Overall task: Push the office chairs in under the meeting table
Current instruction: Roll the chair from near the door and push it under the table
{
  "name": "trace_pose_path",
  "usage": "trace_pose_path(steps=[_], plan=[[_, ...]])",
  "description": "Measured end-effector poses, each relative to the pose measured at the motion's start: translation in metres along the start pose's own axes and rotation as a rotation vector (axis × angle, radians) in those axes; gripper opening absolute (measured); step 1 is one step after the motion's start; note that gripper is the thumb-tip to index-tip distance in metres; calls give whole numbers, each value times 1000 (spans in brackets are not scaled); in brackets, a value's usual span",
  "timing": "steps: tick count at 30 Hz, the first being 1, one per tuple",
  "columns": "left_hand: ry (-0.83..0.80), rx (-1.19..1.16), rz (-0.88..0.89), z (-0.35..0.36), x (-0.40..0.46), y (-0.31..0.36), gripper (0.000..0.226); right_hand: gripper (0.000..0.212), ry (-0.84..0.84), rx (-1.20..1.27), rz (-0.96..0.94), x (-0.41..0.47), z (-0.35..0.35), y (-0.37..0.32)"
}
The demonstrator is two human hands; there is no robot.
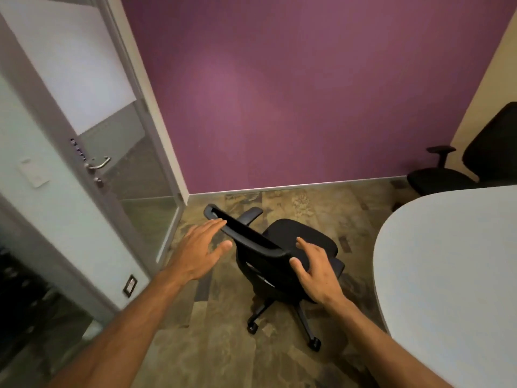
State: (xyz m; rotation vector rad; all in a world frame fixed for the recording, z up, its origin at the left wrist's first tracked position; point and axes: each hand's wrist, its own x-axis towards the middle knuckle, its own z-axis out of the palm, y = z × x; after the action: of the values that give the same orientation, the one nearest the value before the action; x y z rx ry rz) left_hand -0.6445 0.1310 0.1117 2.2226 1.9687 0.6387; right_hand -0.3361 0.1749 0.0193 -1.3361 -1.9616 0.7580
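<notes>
black office chair (282, 256) on castors, standing on the patterned floor (212, 345) between the glass door (92, 152) and the rounded end of the white tabletop (453, 264); not yet under it, seat well clear of the edge, backrest turned toward the camera. likely to roll with light force on five castors and to swivel freely about its column, so an off-centre push would probably spin it rather than move it. rigid plastic top rail of the backrest (246, 236): best hold, both hands spread wide along it for steering; mesh panel below probably yielding, poor for pushing. left hand (198, 250) open, fingers extended and slightly apart, tips at or just over the far-left part of the rail, contact not clear through motion blur, nothing held. right hand (316, 270) open, fingers spread, hovering over the near right corner of the backrest, thumb close beside the rail, no closed grip visible. second chair (461, 166) at the far side of the tabletop, near the purple wall (279, 93), also not fully tucked in.
</notes>
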Motion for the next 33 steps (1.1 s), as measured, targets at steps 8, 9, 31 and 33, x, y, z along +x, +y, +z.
trace_pose_path(steps=[8, 9, 31, 33], plan=[[-267, 92, 272, 92, 185, -177, 83, 72, -184, -161, 367, 148, 105, 32], [-331, 107, 334, 107, 209, -201, 85, 74, -226, -186, 449, 164, 118, 39], [-436, -3, 889, 195, 322, -253, 54, 33, -26, -354, 916, 144, 159, 36], [-434, -38, 925, 201, 324, -237, 53, 32, 10, -346, 969, 133, 153, 38]])
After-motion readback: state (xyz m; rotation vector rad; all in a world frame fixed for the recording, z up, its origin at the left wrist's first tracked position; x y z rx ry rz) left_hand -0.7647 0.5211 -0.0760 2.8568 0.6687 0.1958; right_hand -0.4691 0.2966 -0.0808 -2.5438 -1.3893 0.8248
